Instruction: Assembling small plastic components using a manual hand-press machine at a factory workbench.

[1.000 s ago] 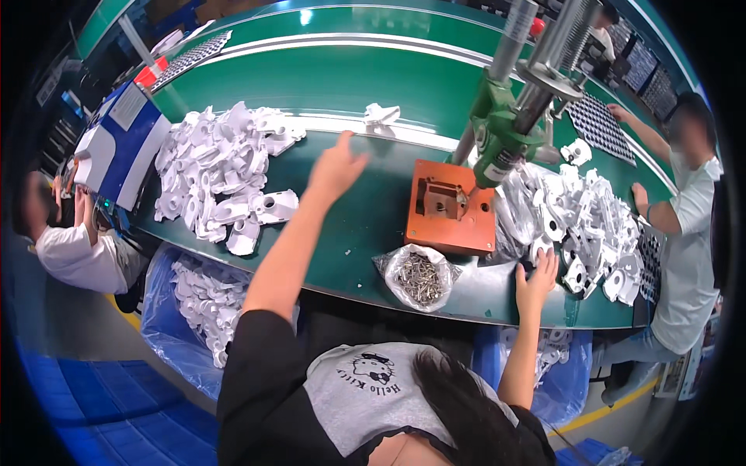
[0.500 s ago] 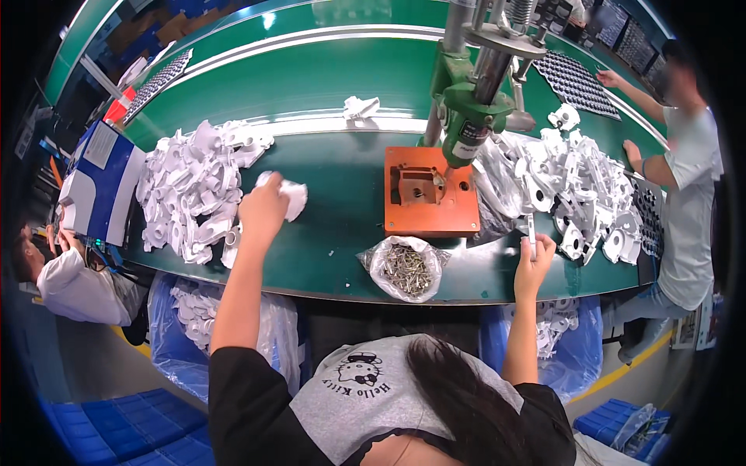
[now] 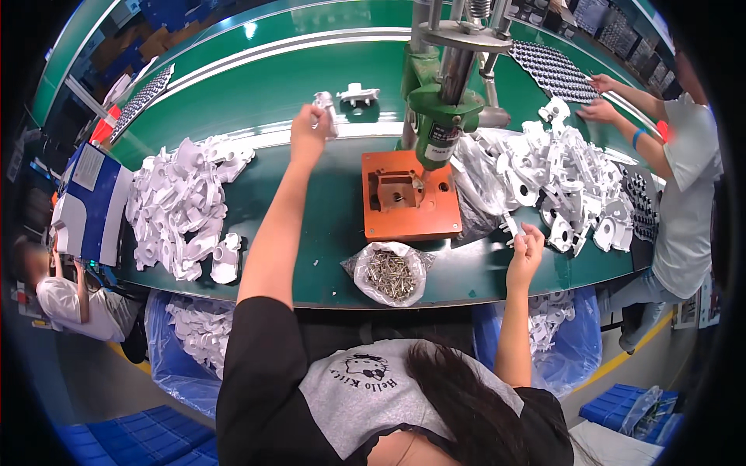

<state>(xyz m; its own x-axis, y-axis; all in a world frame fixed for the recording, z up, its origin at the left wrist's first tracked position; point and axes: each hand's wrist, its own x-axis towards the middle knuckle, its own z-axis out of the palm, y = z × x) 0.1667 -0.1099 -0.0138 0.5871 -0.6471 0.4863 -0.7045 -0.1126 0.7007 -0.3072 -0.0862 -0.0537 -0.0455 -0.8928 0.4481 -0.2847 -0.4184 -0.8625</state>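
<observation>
My left hand is stretched out over the green bench, shut on a white moulded part. It is close to another white part that lies on the far strip. My right hand hovers near the bench's front edge and pinches a small white piece, beside the right-hand pile of white parts. Between my hands stands an orange fixture block under a green press.
A second heap of white parts lies at the left, beside a blue and white box. A clear bag of metal screws sits at the front edge. Another person's hands work at a black tray, and a person sits at the left.
My left hand went back to the left pile, took a white part, and has now carried it out to the far strip. The right hand stayed by the right pile.
</observation>
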